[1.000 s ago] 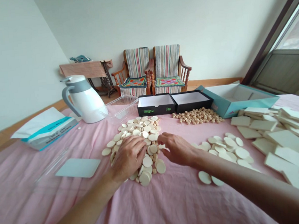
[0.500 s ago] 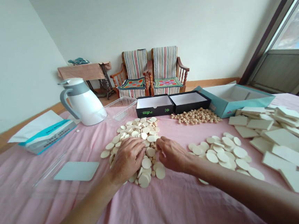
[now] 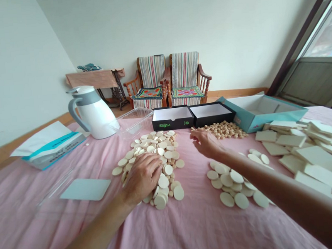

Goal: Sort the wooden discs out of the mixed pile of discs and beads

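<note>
Our right hand (image 3: 206, 142) moves from the mixed pile (image 3: 148, 142) of discs (image 3: 163, 181) and beads (image 3: 173, 163) to the left edge of the bead pile (image 3: 227, 129); its fingers are curled, and we cannot tell whether they hold anything. Our left hand (image 3: 143, 175) rests loosely bent over the mixed pile, its grip hidden. We should keep it light, lest stacked discs slide, and let beads go low, lest they roll.

Your pink cloth (image 3: 192, 230) carries a jug (image 3: 97, 117), packet (image 3: 54, 147), white card (image 3: 86, 189), clear tray (image 3: 138, 119), two black boxes (image 3: 173, 124), a blue box (image 3: 266, 120), two disc piles (image 3: 226, 180), a bead pile (image 3: 227, 129) and pale slabs (image 3: 316, 156).
</note>
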Demonstrator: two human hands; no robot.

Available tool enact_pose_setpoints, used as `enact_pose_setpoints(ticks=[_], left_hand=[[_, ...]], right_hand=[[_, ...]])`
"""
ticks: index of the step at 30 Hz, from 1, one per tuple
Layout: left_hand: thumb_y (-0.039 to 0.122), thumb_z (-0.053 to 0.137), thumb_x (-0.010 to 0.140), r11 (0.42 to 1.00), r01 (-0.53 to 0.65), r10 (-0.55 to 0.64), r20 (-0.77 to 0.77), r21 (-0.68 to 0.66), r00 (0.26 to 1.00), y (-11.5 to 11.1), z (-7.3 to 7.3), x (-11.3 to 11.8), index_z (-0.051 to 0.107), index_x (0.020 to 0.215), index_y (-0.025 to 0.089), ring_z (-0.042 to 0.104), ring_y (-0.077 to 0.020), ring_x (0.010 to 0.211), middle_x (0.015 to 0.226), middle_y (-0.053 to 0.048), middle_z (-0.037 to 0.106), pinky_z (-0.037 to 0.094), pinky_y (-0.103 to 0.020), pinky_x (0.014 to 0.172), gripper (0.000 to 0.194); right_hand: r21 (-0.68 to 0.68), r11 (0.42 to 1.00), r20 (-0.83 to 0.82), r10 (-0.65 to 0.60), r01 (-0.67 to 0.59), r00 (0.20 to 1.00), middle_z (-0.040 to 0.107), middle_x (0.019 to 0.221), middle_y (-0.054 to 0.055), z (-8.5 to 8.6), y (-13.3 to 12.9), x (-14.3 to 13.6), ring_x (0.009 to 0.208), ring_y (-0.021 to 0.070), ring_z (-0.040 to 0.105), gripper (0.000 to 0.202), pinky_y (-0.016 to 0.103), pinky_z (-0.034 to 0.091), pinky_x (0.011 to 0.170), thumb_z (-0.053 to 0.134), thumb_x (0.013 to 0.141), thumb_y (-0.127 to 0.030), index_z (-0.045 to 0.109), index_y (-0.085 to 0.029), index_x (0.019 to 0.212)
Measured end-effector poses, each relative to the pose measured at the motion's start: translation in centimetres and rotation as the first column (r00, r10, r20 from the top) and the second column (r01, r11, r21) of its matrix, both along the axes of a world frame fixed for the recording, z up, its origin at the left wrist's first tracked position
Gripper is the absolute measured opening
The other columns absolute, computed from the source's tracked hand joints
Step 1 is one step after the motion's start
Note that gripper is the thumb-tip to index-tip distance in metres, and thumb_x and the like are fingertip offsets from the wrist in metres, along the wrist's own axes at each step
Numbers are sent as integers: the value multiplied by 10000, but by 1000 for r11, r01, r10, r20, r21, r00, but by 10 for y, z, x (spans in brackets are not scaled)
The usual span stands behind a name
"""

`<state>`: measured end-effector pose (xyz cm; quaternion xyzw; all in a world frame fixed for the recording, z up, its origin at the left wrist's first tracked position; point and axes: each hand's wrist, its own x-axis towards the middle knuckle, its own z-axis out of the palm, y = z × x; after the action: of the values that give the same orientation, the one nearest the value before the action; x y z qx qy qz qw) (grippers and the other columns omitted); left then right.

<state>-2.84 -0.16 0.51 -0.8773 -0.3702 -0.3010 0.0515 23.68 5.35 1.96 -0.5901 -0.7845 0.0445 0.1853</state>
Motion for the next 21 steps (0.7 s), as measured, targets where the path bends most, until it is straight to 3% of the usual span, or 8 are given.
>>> enact_pose_setpoints(ticks=[2,5,10,13,21], left_hand=[[153,530,858,1000,1,-1,2,1,1000,0,0,0,659,915,186,594,-211,995,1000,-58,680,457,-416,920,145],[153,531,857,1000,3,-3,3,9,1000,0,0,-1,657,928,184,592,-213,999,1014,-66,676,462,-417,919,148],[157,530,859,1000,4,-4,4,7,1000,0,-1,-1,652,939,185,591,-215,1001,1019,-68,674,460,-423,924,149],[161,527,865,1000,3,-3,4,2,1000,0,-2,-1,650,939,180,587,-212,1007,1022,-63,675,455,-416,932,145],[166,523,869,1000,-2,2,-5,-6,1000,-1,-1,1,660,926,179,590,-206,995,1006,-59,676,458,-406,919,149]], right_hand=[[-57,979,-45,191,-194,981,587,901,59,-3,-20,-26,756,126,548,149,221,378,661,502,787,-96,605,-156,877],[-84,950,-37,298,-300,954,591,878,57,-7,-42,-56,782,139,556,132,225,381,665,532,770,-121,592,-162,880],[-58,973,72,229,-225,971,593,875,84,-16,-50,-73,781,165,558,117,252,368,642,479,817,-130,558,-151,901],[-42,970,77,243,-240,967,590,895,82,-21,-50,-75,793,164,552,145,251,362,644,484,789,-92,545,-154,904],[-4,964,-57,264,-265,963,553,844,53,-19,-51,-68,676,131,498,189,237,335,581,467,738,-46,505,-157,886]])
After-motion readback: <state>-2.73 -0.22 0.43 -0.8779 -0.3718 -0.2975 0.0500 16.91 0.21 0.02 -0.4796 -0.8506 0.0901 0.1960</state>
